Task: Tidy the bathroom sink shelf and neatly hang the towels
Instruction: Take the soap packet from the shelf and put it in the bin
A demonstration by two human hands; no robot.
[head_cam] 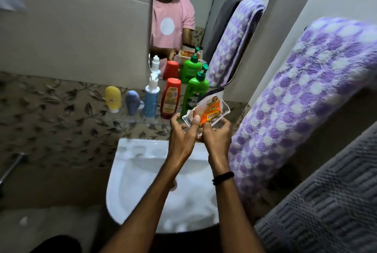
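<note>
Head view: both hands hold a scrub pad packet (210, 113) above the sink's (138, 163) back rim.
The left hand (181, 136) pinches the packet, thumb on top, and the right hand (217, 138) curls its fingers round the packet's lower corner. Behind the sink, a glass shelf (130, 121) carries a yellow tube (112, 97), a red bottle (170, 97) and a green pump bottle (195, 93). Right of the sink hang a purple checked towel (295, 106) and a grey towel (326, 201).
</note>
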